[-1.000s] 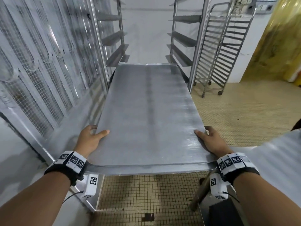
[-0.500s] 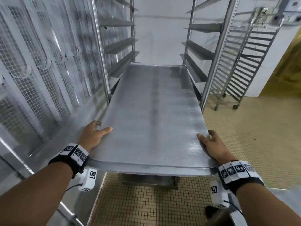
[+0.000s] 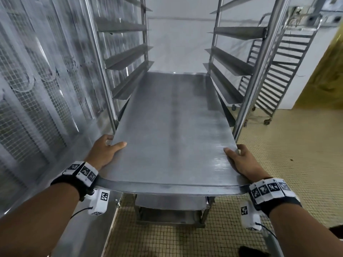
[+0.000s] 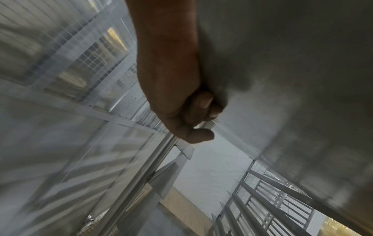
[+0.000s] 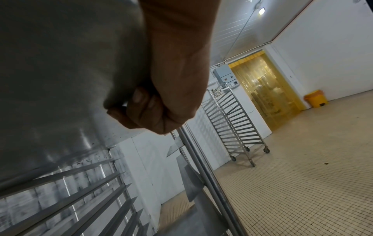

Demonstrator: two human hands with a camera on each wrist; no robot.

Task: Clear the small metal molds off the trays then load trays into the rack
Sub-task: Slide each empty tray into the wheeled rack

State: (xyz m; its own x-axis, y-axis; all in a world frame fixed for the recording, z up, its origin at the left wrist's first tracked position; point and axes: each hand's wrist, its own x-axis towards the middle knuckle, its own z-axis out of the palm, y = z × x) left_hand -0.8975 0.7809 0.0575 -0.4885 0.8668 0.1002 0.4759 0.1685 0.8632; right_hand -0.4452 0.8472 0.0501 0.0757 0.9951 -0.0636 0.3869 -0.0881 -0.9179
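Hands grip one bare metal tray [image 3: 172, 130] at its near corners: the left hand [image 3: 104, 153] at lower left of the head view with thumb on top, the right hand [image 3: 243, 162] at lower right likewise. From below, the left fingers [image 4: 199, 103] and right fingers [image 5: 141, 102] curl under the tray's rim. The tray fills the frame centre, its far end lying between the uprights of the rack [image 3: 96, 58], level with a lower pair of side ledges. A second rack [image 3: 278, 71] stands at upper right beside a yellow strip curtain [image 5: 262, 89], on a tiled floor [image 3: 287, 145]
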